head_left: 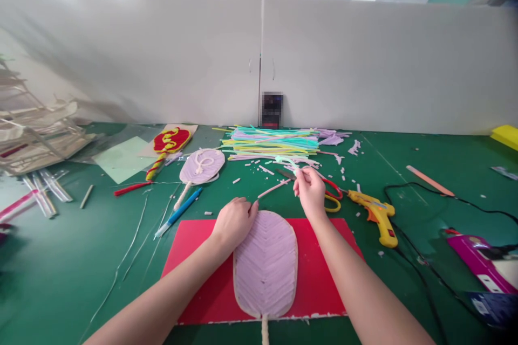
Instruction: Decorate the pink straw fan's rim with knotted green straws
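On a red board (pixel 324 280) lies a fan-shaped piece (pixel 265 264) covered in slanting lilac strips, with a cream twisted handle (pixel 265 329). My left hand (pixel 237 219) rests at its upper left edge. Its fingers are curled together, and whatever they may hold is hidden. Above and right of the fan, my right hand (pixel 311 191) pinches a curved pale green pipe cleaner (pixel 287 160). A single lilac strip (pixel 274 188) lies between my hands. Scissors (pixel 334 199) with red and yellow handles are partly covered by my right hand.
Behind my hands is a pile of coloured pipe cleaners (pixel 271 143) with lilac scraps. Left are a smaller lilac fan (pixel 202 166), a blue pen (pixel 178 213) and a red-yellow fan (pixel 172 140). Right are a yellow glue gun (pixel 376 215), its cable and a purple power strip (pixel 481 261).
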`<state>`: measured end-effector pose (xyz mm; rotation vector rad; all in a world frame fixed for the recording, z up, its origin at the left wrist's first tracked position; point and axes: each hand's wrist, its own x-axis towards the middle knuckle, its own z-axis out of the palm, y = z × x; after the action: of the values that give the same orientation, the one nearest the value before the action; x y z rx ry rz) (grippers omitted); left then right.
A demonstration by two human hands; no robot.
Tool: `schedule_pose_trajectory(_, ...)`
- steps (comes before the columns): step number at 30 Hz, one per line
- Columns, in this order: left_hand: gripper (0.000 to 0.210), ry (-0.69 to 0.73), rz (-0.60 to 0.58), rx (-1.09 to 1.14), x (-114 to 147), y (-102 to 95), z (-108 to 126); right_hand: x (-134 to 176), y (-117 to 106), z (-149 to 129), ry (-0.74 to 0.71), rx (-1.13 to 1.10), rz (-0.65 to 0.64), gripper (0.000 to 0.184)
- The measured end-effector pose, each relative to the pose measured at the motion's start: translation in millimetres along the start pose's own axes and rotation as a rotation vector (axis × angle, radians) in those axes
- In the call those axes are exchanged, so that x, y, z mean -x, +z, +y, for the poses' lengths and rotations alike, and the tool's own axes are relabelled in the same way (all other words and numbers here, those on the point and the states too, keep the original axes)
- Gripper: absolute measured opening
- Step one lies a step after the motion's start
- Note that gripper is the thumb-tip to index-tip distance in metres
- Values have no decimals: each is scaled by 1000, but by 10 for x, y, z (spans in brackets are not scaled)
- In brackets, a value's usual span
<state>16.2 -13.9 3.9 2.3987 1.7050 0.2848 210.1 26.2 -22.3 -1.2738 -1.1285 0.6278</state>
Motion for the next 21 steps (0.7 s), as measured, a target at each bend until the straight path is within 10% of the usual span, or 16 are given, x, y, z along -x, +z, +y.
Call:
schedule_pose_trajectory(11, 47, 7, 37, -28, -210, 28, -55, -165, 45, -47, 7, -27, -24, 28)
schedule_pose_trajectory(21, 48, 15, 37, -96, -206, 34, -53, 8, -62, -696, -24, 61, -335, 25)
